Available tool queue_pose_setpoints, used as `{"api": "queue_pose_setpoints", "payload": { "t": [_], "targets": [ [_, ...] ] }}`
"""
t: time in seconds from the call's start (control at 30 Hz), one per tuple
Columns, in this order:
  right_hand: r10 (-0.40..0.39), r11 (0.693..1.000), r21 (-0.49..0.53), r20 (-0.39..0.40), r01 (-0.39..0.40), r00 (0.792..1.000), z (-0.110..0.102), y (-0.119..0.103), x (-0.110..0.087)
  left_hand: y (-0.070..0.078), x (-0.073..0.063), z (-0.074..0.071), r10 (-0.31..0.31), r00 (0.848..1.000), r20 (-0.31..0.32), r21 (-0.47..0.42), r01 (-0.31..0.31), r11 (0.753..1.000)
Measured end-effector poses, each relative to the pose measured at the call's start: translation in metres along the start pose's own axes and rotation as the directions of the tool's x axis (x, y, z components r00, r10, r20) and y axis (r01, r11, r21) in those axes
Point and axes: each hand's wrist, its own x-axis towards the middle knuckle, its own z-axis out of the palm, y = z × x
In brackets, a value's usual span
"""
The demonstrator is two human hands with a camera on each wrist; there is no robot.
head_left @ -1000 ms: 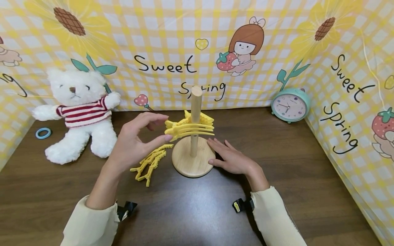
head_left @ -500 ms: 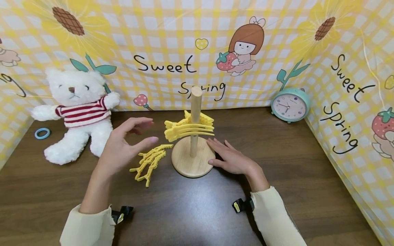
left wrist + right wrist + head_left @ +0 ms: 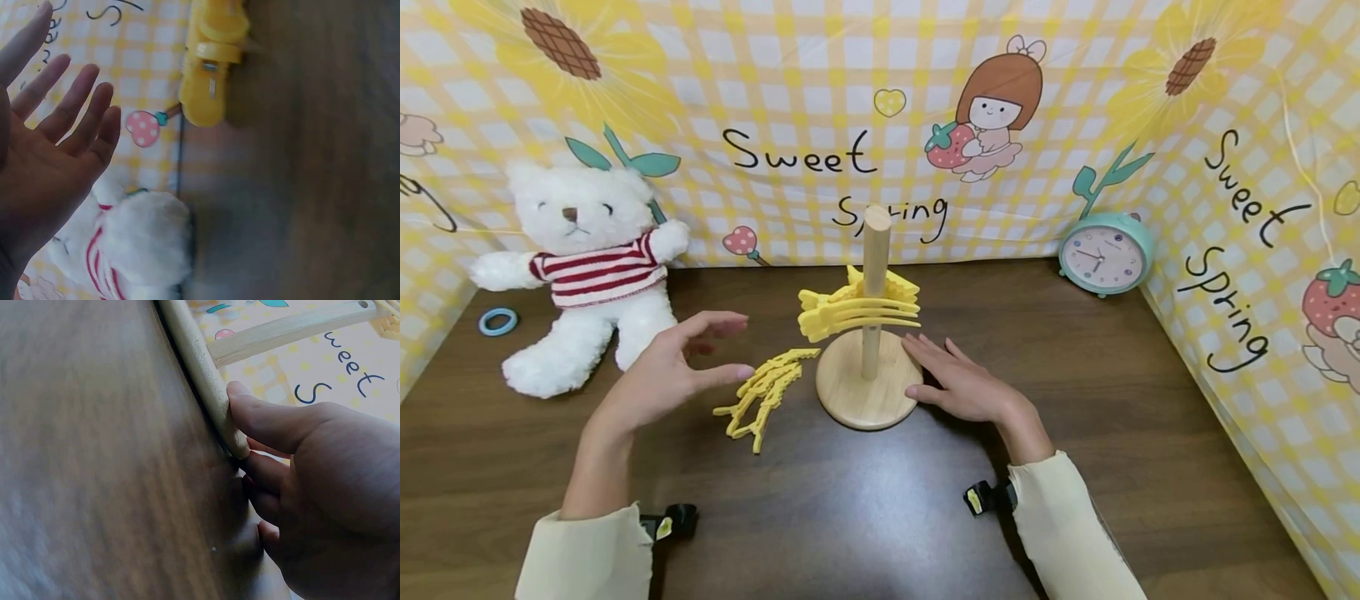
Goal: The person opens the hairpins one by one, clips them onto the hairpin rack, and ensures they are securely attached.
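A wooden stand (image 3: 859, 408) has a round base and an upright post. Several yellow clips (image 3: 857, 313) with long thin jaws are fixed around the post above the base. More yellow clips (image 3: 762, 398) lie in a loose pile on the table, left of the base. My left hand (image 3: 651, 379) hovers beside this pile, fingers apart and nothing in them. A yellow clip end (image 3: 206, 81) with a metal spring shows beyond it in the left wrist view. My right hand (image 3: 966, 387) holds the base's right rim, its thumb (image 3: 265, 419) and fingers on the edge.
A white teddy bear (image 3: 587, 242) in a striped shirt sits at the back left, with a blue ring (image 3: 498, 322) beside it. A mint alarm clock (image 3: 1105, 254) stands at the back right. Checked yellow cloth (image 3: 775, 75) walls the brown table (image 3: 1075, 350).
My left hand has let go of a clip on the post and moved left and down toward the pile. The right hand stays at the base.
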Motion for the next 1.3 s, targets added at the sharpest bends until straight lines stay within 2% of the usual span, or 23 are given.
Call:
{"api": "queue_pose_setpoints", "payload": {
  "t": [0.23,0.37,0.6,0.7,0.87,1.03,1.3],
  "targets": [
    [-0.003,1.000,-0.006,-0.002,0.003,1.000,0.001,0.002,0.001,-0.019,-0.001,-0.003,-0.041,0.996,0.075,0.035,0.038,0.999],
    [-0.005,1.000,-0.009,-0.004,0.005,1.000,0.001,0.003,0.001,-0.028,0.001,-0.003,-0.046,0.991,0.126,0.058,0.039,0.998],
    [-0.003,1.000,-0.009,-0.003,0.003,1.000,0.002,0.004,0.002,-0.040,0.004,-0.001,-0.081,0.977,0.199,0.096,0.063,0.993],
    [-0.007,1.000,-0.010,-0.003,0.007,1.000,0.002,0.004,0.002,-0.042,0.005,0.001,-0.078,0.974,0.213,0.127,0.052,0.991],
    [-0.008,1.000,-0.011,-0.003,0.008,1.000,0.001,0.004,0.002,-0.042,0.007,0.002,-0.082,0.975,0.207,0.188,0.042,0.981],
    [-0.002,1.000,-0.006,-0.006,0.002,1.000,0.002,0.003,0.002,-0.041,0.009,0.004,-0.095,0.983,0.155,0.209,0.061,0.976],
    [0.003,1.000,-0.005,-0.006,-0.003,1.000,0.002,0.003,0.002,-0.040,0.018,0.008,-0.073,0.990,0.120,0.247,0.042,0.968]
  ]
}}
